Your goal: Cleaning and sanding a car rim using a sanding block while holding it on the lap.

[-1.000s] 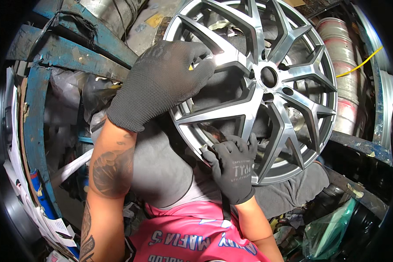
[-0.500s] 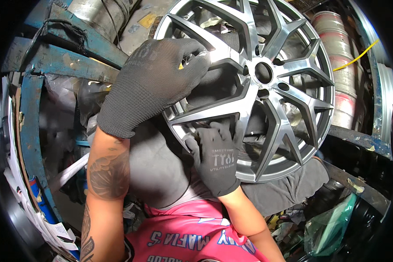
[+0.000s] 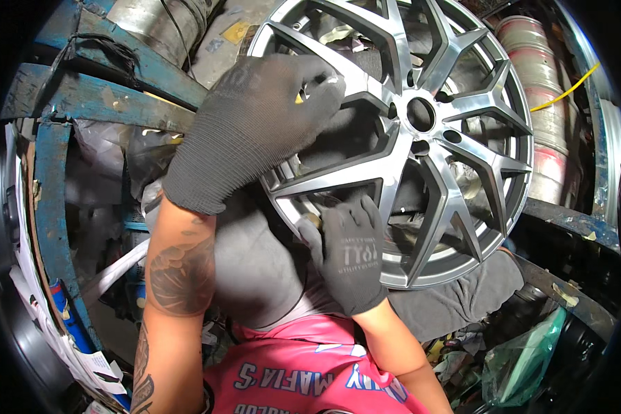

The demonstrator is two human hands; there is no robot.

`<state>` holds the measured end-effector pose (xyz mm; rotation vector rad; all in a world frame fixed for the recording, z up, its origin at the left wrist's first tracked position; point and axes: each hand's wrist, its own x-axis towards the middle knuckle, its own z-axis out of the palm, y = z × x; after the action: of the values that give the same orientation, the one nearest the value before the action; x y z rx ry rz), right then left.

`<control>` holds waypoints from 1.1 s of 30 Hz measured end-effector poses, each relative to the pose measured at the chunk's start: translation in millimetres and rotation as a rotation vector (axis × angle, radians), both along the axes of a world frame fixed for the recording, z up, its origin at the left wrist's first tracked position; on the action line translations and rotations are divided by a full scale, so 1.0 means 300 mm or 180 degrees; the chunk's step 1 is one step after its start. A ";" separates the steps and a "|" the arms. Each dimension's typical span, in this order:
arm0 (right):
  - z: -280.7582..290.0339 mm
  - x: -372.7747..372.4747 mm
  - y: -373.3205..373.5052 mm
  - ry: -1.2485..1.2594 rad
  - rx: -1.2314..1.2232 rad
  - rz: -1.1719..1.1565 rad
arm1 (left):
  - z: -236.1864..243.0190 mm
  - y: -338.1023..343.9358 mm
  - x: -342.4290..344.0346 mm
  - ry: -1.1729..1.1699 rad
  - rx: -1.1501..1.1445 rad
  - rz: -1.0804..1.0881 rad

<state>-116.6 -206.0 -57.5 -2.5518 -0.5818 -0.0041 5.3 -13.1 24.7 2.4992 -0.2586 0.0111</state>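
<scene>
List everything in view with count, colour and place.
Wheel: one, silver and grey, upper centre
Cloth: one, grey, along wheel's lower edge
Cylinders: count unclear, silver and red, right
Cable: one, yellow, right
Beams: several, blue, left and right
Drum: one, silver, top left
Papers: several, white, lower left
Plastic sheet: one, green, lower right
Clutter: count unclear, mixed, lower right
Shirt: one, pink, bottom
Left hand: one, black-gloved, at left spokes
Right hand: one, black-gloved, at near rim

Head view: wide fisheye on the wearer's head, left of a side-by-side pair. Looks steeply down and ahead, past the pink shirt (image 3: 290, 369) at bottom edge. Close range; left hand (image 3: 265, 114) and right hand (image 3: 352, 255) large, wheel (image 3: 403, 131) cropped at top. Corners dark, edges bowed.
</scene>
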 end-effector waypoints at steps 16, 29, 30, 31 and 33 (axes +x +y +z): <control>0.048 -0.007 -0.049 -0.0138 -0.0202 0.0140 | -0.047 0.071 -0.005 -0.0019 -0.0090 0.0102; 0.039 -0.087 -0.164 -0.0304 -0.0483 -0.0028 | 0.034 0.108 0.001 0.0514 0.0007 -0.0014; 0.053 -0.094 -0.172 -0.0254 -0.0506 -0.0016 | 0.026 0.119 -0.005 0.0526 -0.0055 0.0170; 0.050 -0.083 -0.159 -0.0255 -0.0537 -0.0020 | 0.029 0.129 0.007 0.0348 -0.0032 0.0053; 0.039 -0.035 -0.100 -0.0240 -0.0319 0.0036 | 0.021 0.106 0.005 0.0288 -0.0074 -0.0040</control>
<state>-127.2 -236.0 -45.6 -2.6550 -0.6403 -0.0691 6.8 18.7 30.9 2.4674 -0.2352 -0.1035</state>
